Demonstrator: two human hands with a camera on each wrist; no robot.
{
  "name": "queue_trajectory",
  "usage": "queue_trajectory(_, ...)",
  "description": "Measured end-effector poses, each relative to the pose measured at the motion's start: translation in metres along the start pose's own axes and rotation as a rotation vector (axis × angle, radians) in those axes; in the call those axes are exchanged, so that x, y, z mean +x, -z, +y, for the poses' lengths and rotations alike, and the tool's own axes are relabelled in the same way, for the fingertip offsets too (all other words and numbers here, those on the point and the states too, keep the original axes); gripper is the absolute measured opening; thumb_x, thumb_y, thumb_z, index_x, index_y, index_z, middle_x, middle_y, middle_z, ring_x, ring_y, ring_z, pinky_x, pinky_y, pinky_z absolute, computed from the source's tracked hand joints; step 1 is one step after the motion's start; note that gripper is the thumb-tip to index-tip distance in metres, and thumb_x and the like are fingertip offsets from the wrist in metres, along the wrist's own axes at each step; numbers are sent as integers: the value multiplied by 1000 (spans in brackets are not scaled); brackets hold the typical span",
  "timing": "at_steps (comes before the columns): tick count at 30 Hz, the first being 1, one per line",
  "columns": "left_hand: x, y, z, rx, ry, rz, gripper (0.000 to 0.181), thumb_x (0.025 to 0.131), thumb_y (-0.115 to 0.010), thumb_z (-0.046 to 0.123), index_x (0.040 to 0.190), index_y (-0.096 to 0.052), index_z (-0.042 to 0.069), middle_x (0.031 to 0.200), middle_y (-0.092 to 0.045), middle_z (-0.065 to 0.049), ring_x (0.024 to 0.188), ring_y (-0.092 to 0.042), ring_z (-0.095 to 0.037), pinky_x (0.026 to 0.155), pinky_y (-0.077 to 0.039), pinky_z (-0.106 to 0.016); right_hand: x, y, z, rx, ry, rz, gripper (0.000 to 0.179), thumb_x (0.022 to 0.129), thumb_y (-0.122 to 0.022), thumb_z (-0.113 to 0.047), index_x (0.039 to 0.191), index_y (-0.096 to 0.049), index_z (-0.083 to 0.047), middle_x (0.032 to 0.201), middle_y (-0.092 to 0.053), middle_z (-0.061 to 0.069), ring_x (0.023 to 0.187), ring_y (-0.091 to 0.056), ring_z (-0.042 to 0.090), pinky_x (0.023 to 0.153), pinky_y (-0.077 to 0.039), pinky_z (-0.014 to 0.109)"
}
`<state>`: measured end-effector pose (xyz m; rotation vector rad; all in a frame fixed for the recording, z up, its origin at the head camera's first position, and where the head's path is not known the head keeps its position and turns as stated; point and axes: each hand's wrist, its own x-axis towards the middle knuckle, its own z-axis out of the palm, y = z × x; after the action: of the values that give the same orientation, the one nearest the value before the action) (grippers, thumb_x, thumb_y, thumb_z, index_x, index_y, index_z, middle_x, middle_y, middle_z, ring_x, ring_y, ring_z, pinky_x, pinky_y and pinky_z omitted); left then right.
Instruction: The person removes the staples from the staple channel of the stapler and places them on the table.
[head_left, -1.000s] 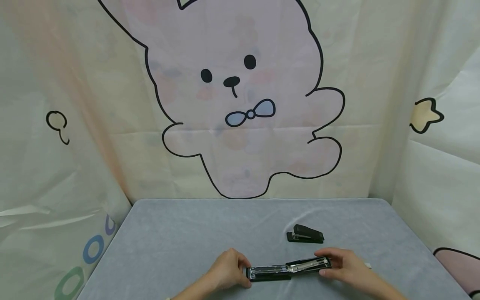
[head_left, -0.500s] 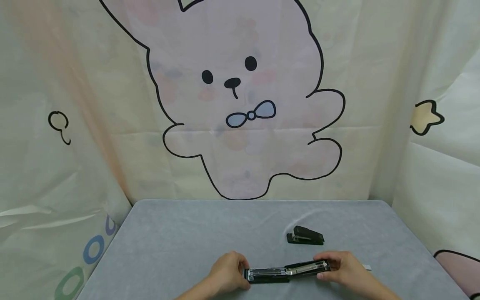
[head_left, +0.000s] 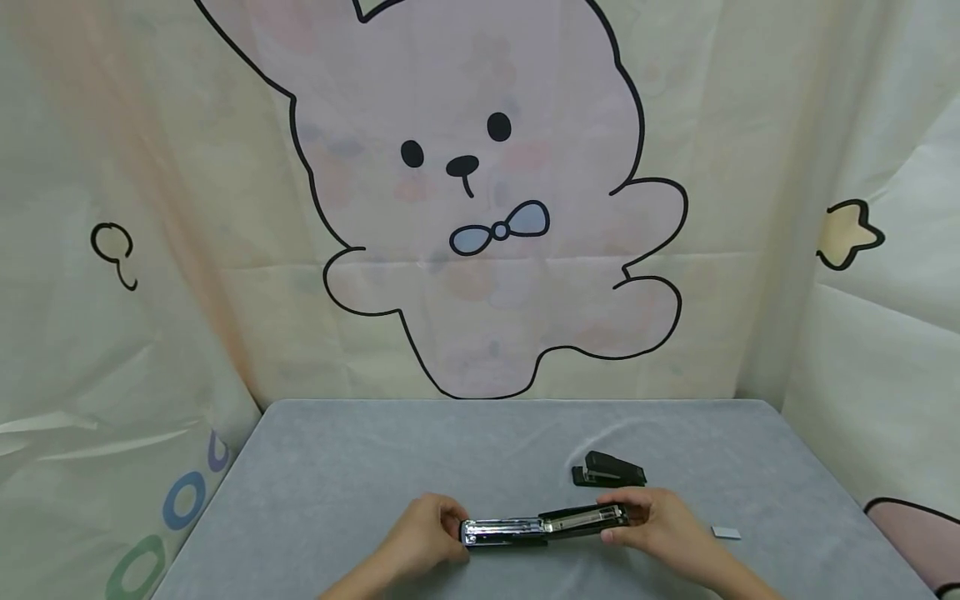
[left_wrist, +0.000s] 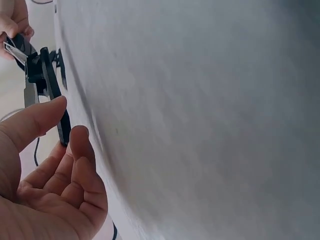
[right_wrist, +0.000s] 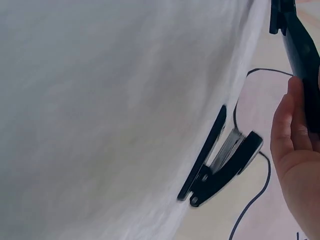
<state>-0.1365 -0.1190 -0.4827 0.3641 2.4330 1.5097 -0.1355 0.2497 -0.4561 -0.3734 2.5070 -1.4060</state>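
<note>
Between both hands a black stapler [head_left: 504,532] is spread wide, its shiny metal staple channel facing up. My left hand [head_left: 426,532] pinches the base end; in the left wrist view the thumb lies over the black base [left_wrist: 56,95] and the fingers are below it. The cover end is gripped by my right hand [head_left: 651,527], thumb in front and fingers behind. In the right wrist view that hand's fingers [right_wrist: 285,120] lie along the black cover [right_wrist: 305,65]. Behind the right hand stands a second, smaller-looking black stapler [head_left: 609,470], its top raised at an angle.
A small pale grey strip [head_left: 726,533], like a row of staples, lies right of the right hand. Grey cloth covers the table [head_left: 375,450]. A curtain with a cartoon bear [head_left: 480,292] hangs behind the far edge.
Both hands have shifted left and slightly away with the spread stapler. The pale strip, earlier mostly hidden behind the right hand, now shows fully. The second stapler has stayed put.
</note>
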Motion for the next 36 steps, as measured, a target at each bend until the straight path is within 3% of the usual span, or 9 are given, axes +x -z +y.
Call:
queue_trajectory(3,-1,9,-2,-35,5,25,36,61,-85,-13,93,-75,3,69,-61,1,61,-55,-11,53,-44,-24,7,-6,-6,-22,2,15,51,81,-91,-25,124,-74,-5,106,-73,6,75,-62,13,61,-49,27)
queue_trajectory(10,-5,31,-9,-30,19,98,42,63,-85,-10,102,-74,0,73,-60,0,65,-56,-14,54,-45,-25,27,-23,-20,38,67,11,44,82,-90,-18,121,-75,-4,112,-73,10,81,-69,17,64,-53,28)
queue_trajectory(17,-9,55,-10,-23,60,191,50,67,-87,-10,114,-72,-6,80,-62,-4,70,-57,-17,58,-46,-27,46,-43,-35,106,90,23,42,82,-89,-12,120,-75,-1,107,-74,9,82,-70,17,65,-55,27)
queue_trajectory(25,-10,76,-16,-21,83,292,55,63,-85,-15,116,-72,-12,78,-65,-6,70,-59,-18,60,-48,-26,67,-67,-48,143,127,38,36,83,-88,-8,116,-76,-1,100,-77,8,77,-69,15,63,-52,26)
queue_trajectory(33,-9,92,-25,-8,151,342,55,63,-84,-18,116,-72,-12,77,-64,-6,72,-58,-18,62,-48,-27,83,-90,-57,84,152,66,37,82,-89,-9,116,-76,-1,75,-66,-1,62,-50,8,55,-43,24)
queue_trajectory(36,-8,97,-31,4,171,355,54,62,-85,-19,113,-74,-11,76,-63,-7,72,-56,-18,61,-47,-27,89,-96,-57,60,163,65,38,82,-90,-10,116,-76,-2,74,-64,-2,62,-49,7,55,-42,24)
